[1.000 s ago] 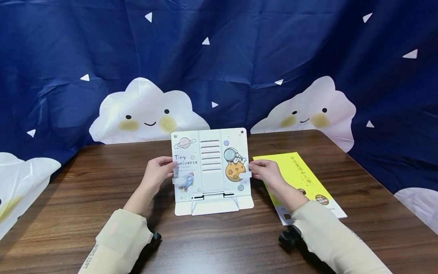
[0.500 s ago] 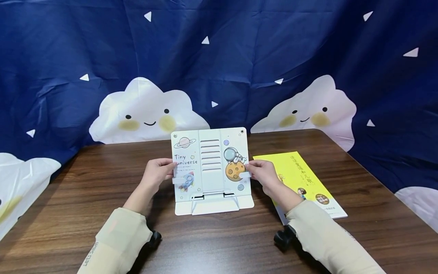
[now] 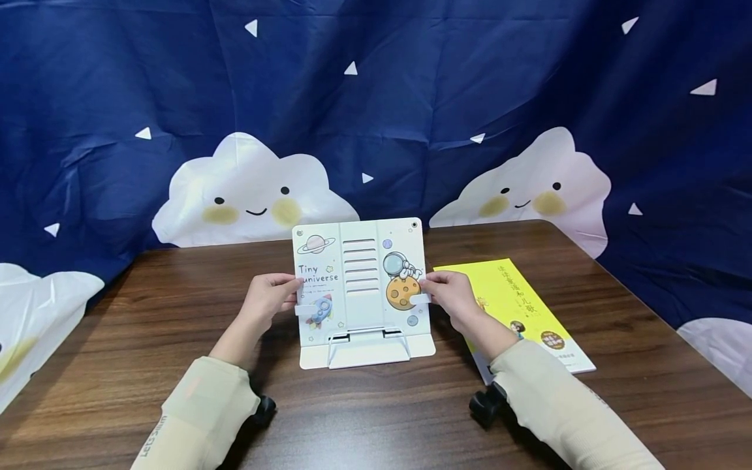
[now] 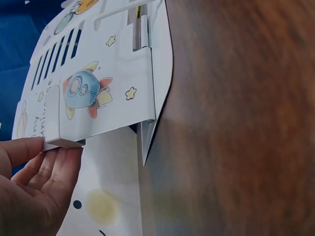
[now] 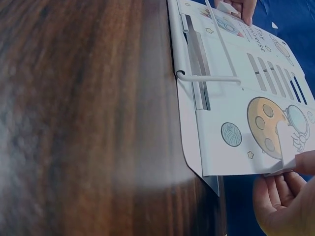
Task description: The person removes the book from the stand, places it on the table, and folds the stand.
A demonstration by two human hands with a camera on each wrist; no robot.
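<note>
A white book stand point(image 3: 360, 307) printed with a rocket, planets and an astronaut stands propped up on the wooden table. Its panel leans back from a flat base, and a white wire rest crosses the front at the bottom. My left hand point(image 3: 269, 297) pinches the panel's left edge, thumb in front and fingers behind, just above the left page clip point(image 4: 56, 118). On the opposite edge my right hand point(image 3: 452, 295) pinches the panel the same way beside the right page clip point(image 5: 285, 147). The back of the stand is hidden in the head view.
A yellow book point(image 3: 517, 300) lies flat on the table point(image 3: 364, 418) to the right, partly covered by my right forearm. A dark blue curtain point(image 3: 399, 98) with smiling white clouds hangs behind the table's far edge.
My right hand has shifted slightly left, its fingers coming further onto the stand's right edge. The left hand and the stand have stayed nearly still.
</note>
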